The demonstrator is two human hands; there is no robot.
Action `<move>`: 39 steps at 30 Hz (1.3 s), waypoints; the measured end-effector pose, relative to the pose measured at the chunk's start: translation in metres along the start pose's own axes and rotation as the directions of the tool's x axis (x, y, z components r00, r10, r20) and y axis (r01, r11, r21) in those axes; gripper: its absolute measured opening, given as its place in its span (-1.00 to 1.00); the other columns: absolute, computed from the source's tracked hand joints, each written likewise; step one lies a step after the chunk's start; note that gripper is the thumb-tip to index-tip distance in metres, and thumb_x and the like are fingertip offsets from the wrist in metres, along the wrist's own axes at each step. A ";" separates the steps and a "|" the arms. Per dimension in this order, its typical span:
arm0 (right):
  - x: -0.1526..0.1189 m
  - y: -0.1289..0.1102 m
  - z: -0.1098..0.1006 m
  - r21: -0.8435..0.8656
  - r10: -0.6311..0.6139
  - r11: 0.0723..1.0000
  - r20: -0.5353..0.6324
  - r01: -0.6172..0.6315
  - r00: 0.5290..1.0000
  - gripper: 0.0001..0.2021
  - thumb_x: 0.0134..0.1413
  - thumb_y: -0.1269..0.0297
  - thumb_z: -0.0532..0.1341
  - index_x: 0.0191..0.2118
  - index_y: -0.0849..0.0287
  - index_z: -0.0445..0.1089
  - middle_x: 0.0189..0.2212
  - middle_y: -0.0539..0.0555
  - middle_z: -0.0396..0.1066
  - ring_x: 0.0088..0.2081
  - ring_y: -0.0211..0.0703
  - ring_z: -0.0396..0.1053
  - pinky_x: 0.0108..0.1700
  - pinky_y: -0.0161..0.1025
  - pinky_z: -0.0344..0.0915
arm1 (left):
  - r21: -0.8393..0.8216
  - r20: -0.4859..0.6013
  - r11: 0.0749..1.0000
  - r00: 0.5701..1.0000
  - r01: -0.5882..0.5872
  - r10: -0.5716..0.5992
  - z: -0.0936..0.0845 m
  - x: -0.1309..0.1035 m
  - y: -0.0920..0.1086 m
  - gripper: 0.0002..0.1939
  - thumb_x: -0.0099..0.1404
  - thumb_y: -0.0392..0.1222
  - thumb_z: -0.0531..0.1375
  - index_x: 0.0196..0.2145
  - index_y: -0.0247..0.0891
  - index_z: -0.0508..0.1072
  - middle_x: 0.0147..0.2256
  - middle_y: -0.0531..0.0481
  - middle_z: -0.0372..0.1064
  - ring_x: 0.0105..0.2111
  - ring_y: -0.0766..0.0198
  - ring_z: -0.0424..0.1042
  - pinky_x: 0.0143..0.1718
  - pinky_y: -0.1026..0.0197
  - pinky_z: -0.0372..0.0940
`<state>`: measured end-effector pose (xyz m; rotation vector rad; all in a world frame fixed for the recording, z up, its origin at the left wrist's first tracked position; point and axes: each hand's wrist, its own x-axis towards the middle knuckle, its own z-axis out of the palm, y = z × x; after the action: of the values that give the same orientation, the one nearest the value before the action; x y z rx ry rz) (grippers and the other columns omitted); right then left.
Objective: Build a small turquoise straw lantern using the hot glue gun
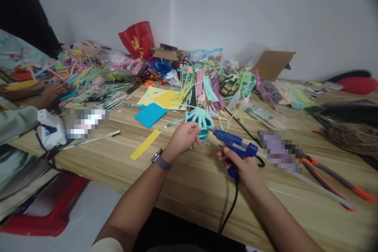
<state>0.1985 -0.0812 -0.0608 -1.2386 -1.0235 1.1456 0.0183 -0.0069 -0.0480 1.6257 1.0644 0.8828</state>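
My right hand (pixel 238 161) is wrapped round a blue hot glue gun (pixel 236 143), a clear glue stick jutting from its back and a black cord hanging below. The nozzle points left, at a turquoise pipe-cleaner piece (pixel 201 117) with a ribbed fuzzy top and a dark blue inside. Curled at the near left side of that piece is my left hand (pixel 184 136), its fingers closed on the edge; the exact grip is partly hidden. A yellow strip (pixel 145 144) and blue sheets (pixel 151 115) lie left of it.
Pipe cleaners (pixel 209 86), bags and a cardboard box (pixel 168 52) are heaped along the wall. Orange-handled pliers (pixel 327 177) and a brown coil (pixel 352 136) lie right. A white power strip (pixel 51 129) stands left, near another person's hands (pixel 53 92).
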 end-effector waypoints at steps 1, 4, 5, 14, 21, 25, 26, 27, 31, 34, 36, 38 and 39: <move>0.000 0.002 0.001 -0.010 0.000 1.000 -0.004 0.000 1.000 -0.59 -0.33 -0.08 0.43 -0.52 0.20 0.46 -0.56 0.09 0.48 -0.61 -0.30 0.26 -0.63 -0.35 0.19 | 0.004 0.000 1.000 1.000 0.001 -0.001 0.000 0.000 0.000 -0.82 0.31 -0.16 0.02 -0.39 -0.28 0.29 -0.64 0.13 0.33 -0.72 0.45 0.26 -0.69 0.41 0.11; 0.001 0.007 0.002 -0.037 0.000 0.999 -0.008 -0.001 1.000 -0.58 -0.30 -0.10 0.41 -0.47 0.20 0.47 -0.53 0.08 0.47 -0.61 -0.30 0.26 -0.63 -0.35 0.19 | 0.006 0.002 1.000 1.000 0.001 -0.001 0.000 0.000 -0.001 -0.83 0.31 -0.16 0.02 -0.36 -0.28 0.30 -0.63 0.13 0.34 -0.72 0.44 0.26 -0.69 0.40 0.11; 0.002 0.008 0.002 -0.052 0.001 0.999 -0.007 -0.001 1.000 -0.58 -0.29 -0.10 0.40 -0.46 0.20 0.47 -0.53 0.07 0.46 -0.61 -0.30 0.25 -0.62 -0.34 0.19 | 0.004 0.002 1.000 1.000 0.004 -0.004 0.000 0.000 -0.001 -0.83 0.31 -0.16 0.02 -0.36 -0.28 0.31 -0.64 0.14 0.33 -0.72 0.44 0.27 -0.69 0.40 0.12; 0.005 0.003 0.007 -0.116 0.017 0.993 -0.104 -0.029 0.994 -0.52 -0.40 -0.17 0.40 -0.55 0.20 0.41 -0.64 0.01 0.36 -0.63 -0.30 0.20 -0.60 -0.32 0.14 | 0.021 0.005 1.000 1.000 0.005 -0.005 -0.001 0.001 -0.002 -0.83 0.31 -0.15 0.02 -0.34 -0.28 0.32 -0.63 0.14 0.34 -0.71 0.45 0.28 -0.65 0.40 0.13; 0.008 -0.006 0.014 -0.156 -0.004 0.988 -0.119 -0.014 0.993 -0.53 -0.42 -0.17 0.39 -0.58 0.19 0.41 -0.67 0.01 0.33 -0.61 -0.28 0.19 -0.57 -0.29 0.11 | 0.110 -0.034 0.994 0.999 -0.020 0.024 -0.001 -0.002 -0.001 -0.81 0.32 -0.12 0.02 -0.31 -0.28 0.35 -0.61 0.13 0.35 -0.69 0.42 0.31 -0.61 0.38 0.19; 0.011 0.000 0.014 -0.130 -0.009 0.991 -0.112 -0.006 0.994 -0.55 -0.40 -0.15 0.40 -0.57 0.18 0.41 -0.66 0.00 0.34 -0.60 -0.27 0.20 -0.56 -0.30 0.10 | 0.194 -0.093 0.980 0.993 -0.048 0.068 -0.001 -0.003 -0.001 -0.76 0.32 -0.07 0.04 -0.26 -0.27 0.40 -0.60 0.11 0.37 -0.66 0.38 0.34 -0.59 0.35 0.20; 0.012 0.002 0.014 -0.116 -0.013 0.993 -0.112 0.000 0.994 -0.55 -0.40 -0.15 0.40 -0.56 0.18 0.42 -0.65 0.00 0.35 -0.60 -0.27 0.20 -0.56 -0.30 0.10 | 0.215 -0.109 0.975 0.991 -0.054 0.079 -0.001 -0.004 -0.002 -0.75 0.31 -0.06 0.05 -0.25 -0.26 0.41 -0.60 0.11 0.38 -0.65 0.38 0.34 -0.59 0.35 0.20; 0.013 0.003 0.014 -0.104 -0.016 0.995 -0.112 0.004 0.994 -0.55 -0.40 -0.14 0.41 -0.56 0.18 0.42 -0.64 0.00 0.35 -0.59 -0.27 0.20 -0.56 -0.30 0.11 | 0.232 -0.122 0.971 0.988 -0.059 0.089 -0.001 -0.004 -0.003 -0.75 0.31 -0.06 0.05 -0.25 -0.26 0.42 -0.60 0.10 0.38 -0.65 0.37 0.34 -0.58 0.35 0.19; 0.015 0.005 0.015 -0.106 -0.022 0.994 -0.099 0.012 0.995 -0.56 -0.37 -0.14 0.40 -0.56 0.18 0.42 -0.65 0.00 0.36 -0.60 -0.27 0.20 -0.56 -0.30 0.13 | 0.264 -0.150 0.962 0.981 -0.077 0.120 -0.001 -0.004 -0.004 -0.75 0.30 -0.06 0.06 -0.27 -0.25 0.43 -0.61 0.10 0.37 -0.62 0.36 0.36 -0.56 0.35 0.19; 0.016 0.005 0.015 -0.109 -0.032 0.994 -0.098 0.021 0.995 -0.55 -0.35 -0.16 0.39 -0.55 0.19 0.43 -0.65 0.01 0.35 -0.61 -0.27 0.20 -0.57 -0.30 0.13 | 0.281 -0.160 0.956 0.978 -0.086 0.135 -0.001 -0.005 -0.003 -0.76 0.30 -0.06 0.07 -0.28 -0.25 0.43 -0.60 0.10 0.37 -0.61 0.35 0.36 -0.55 0.34 0.19; 0.016 0.005 0.015 -0.114 -0.033 0.993 -0.097 0.022 0.995 -0.55 -0.35 -0.16 0.39 -0.56 0.19 0.43 -0.66 0.00 0.34 -0.61 -0.28 0.19 -0.57 -0.30 0.12 | 0.295 -0.162 0.952 0.978 -0.082 0.135 -0.001 -0.005 -0.002 -0.76 0.30 -0.06 0.07 -0.28 -0.25 0.43 -0.60 0.10 0.38 -0.60 0.35 0.36 -0.54 0.34 0.19; 0.016 0.004 0.015 -0.124 -0.031 0.992 -0.094 0.019 0.995 -0.56 -0.34 -0.15 0.39 -0.58 0.18 0.43 -0.67 0.00 0.33 -0.61 -0.27 0.20 -0.57 -0.30 0.12 | 0.307 -0.155 0.948 0.978 -0.084 0.137 -0.001 -0.005 -0.001 -0.76 0.31 -0.06 0.06 -0.28 -0.25 0.43 -0.59 0.10 0.38 -0.59 0.35 0.36 -0.53 0.34 0.19; 0.016 0.004 0.015 -0.130 -0.031 0.991 -0.092 0.018 0.995 -0.56 -0.33 -0.15 0.38 -0.58 0.18 0.43 -0.67 0.01 0.33 -0.60 -0.26 0.20 -0.57 -0.30 0.11 | 0.313 -0.151 0.946 0.978 -0.088 0.141 -0.002 -0.005 -0.001 -0.76 0.31 -0.06 0.06 -0.28 -0.25 0.43 -0.58 0.10 0.38 -0.59 0.35 0.37 -0.53 0.34 0.19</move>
<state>0.1855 -0.0635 -0.0638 -1.3653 -1.0520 1.0054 0.0146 -0.0110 -0.0492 1.9106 1.2866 0.9862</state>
